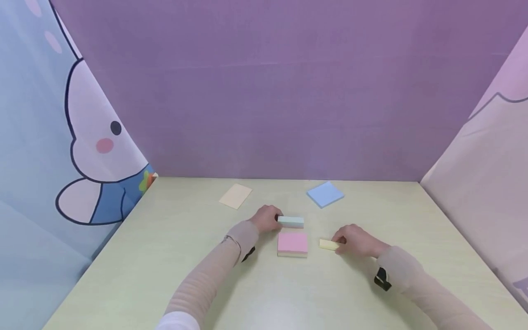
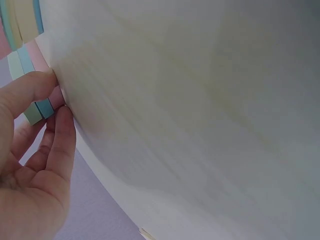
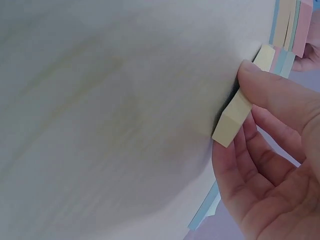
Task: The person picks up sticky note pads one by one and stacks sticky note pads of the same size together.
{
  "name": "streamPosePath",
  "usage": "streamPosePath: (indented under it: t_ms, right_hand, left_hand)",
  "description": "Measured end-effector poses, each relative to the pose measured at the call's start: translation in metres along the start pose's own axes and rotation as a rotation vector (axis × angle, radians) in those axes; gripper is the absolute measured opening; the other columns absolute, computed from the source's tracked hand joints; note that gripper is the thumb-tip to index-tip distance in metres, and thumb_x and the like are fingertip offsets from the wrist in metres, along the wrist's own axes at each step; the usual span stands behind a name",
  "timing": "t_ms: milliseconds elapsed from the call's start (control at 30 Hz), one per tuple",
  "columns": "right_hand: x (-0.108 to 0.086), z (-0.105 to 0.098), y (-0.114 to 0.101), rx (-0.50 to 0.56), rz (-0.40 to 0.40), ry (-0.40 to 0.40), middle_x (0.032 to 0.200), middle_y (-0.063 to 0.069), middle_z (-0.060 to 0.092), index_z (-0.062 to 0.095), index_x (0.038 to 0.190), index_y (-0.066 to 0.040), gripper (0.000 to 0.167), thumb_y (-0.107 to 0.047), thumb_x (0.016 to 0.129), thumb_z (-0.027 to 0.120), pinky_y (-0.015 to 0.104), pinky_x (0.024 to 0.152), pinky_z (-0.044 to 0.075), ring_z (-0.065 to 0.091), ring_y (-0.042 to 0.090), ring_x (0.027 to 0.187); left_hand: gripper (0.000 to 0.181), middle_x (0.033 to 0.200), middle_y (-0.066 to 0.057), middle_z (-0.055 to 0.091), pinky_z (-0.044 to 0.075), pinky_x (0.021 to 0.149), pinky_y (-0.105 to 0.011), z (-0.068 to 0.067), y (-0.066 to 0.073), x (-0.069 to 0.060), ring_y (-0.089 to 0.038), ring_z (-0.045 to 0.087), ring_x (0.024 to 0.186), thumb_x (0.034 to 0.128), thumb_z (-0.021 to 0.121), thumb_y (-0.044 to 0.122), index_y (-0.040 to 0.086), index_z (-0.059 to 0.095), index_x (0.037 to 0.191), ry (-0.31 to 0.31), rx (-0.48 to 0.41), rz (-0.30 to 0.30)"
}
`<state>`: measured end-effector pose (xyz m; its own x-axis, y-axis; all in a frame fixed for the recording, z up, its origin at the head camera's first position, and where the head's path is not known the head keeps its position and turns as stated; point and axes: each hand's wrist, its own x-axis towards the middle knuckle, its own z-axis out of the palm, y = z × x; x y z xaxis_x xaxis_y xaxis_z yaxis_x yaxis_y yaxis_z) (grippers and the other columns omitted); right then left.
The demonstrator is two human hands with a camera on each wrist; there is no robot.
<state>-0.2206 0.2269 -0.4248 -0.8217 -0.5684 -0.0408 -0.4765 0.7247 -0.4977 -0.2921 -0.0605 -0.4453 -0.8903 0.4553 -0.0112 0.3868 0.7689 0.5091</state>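
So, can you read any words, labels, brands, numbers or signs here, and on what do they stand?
None can be read. The mint-topped stack, yellow pad, pink-topped stack, blue pad and peach sheet show no lettering; the patterned cloth on the left shows only drawing.

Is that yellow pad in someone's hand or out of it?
In hand: the right wrist view shows the right hand pinching the yellow pad between thumb and fingers.
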Motion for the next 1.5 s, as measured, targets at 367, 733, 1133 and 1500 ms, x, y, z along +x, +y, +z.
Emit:
streamPosePath:
  t_ms: [367, 733, 1133, 1500]
  right_hand:
    - [0.005, -0.001, -0.004, -0.019, -0.016, -0.016, 0.072, -0.007, 0.058, 0.07, 0.084, -0.011, 0.012, -0.005, 0.073, 0.072, 0.019, 0.057, 0.038, 0.042, 0.005, 0.062]
    - [0.02, -0.009, -0.009, -0.036, -0.05, 0.005, 0.072, -0.005, 0.057, 0.069, 0.085, -0.008, 0.013, -0.005, 0.073, 0.072, 0.02, 0.056, 0.037, 0.042, 0.006, 0.061]
    - [0.037, -0.022, -0.02, -0.021, -0.096, 0.026, 0.069, -0.003, 0.058, 0.069, 0.085, -0.005, 0.012, -0.002, 0.073, 0.07, 0.019, 0.053, 0.038, 0.042, 0.005, 0.058]
    - [0.052, -0.023, -0.029, -0.014, -0.123, 0.044, 0.071, -0.003, 0.06, 0.069, 0.083, -0.006, 0.011, -0.004, 0.073, 0.072, 0.02, 0.055, 0.041, 0.046, 0.005, 0.06]
  left_hand:
    - [0.024, 0.085, -0.002, 0.066, 0.043, 0.067, -0.024, -0.001, 0.002, -0.001, -0.011, 0.05, 0.069, 0.0737, 0.07, 0.007, 0.006, 0.07, 0.098, -0.015, 0.004, -0.008]
    - [0.025, 0.087, -0.002, 0.066, 0.042, 0.067, -0.023, -0.004, 0.009, -0.005, -0.012, 0.049, 0.071, 0.0731, 0.07, 0.007, 0.006, 0.07, 0.098, -0.02, 0.006, -0.023]
    - [0.024, 0.082, 0.001, 0.065, 0.042, 0.065, -0.021, -0.003, 0.003, 0.001, -0.01, 0.049, 0.068, 0.0731, 0.072, 0.009, 0.008, 0.07, 0.097, -0.012, 0.011, -0.029]
    - [0.026, 0.09, -0.003, 0.067, 0.044, 0.071, -0.025, -0.005, 0.008, -0.003, -0.011, 0.051, 0.072, 0.0746, 0.071, 0.009, 0.007, 0.069, 0.1, -0.015, 0.015, -0.043]
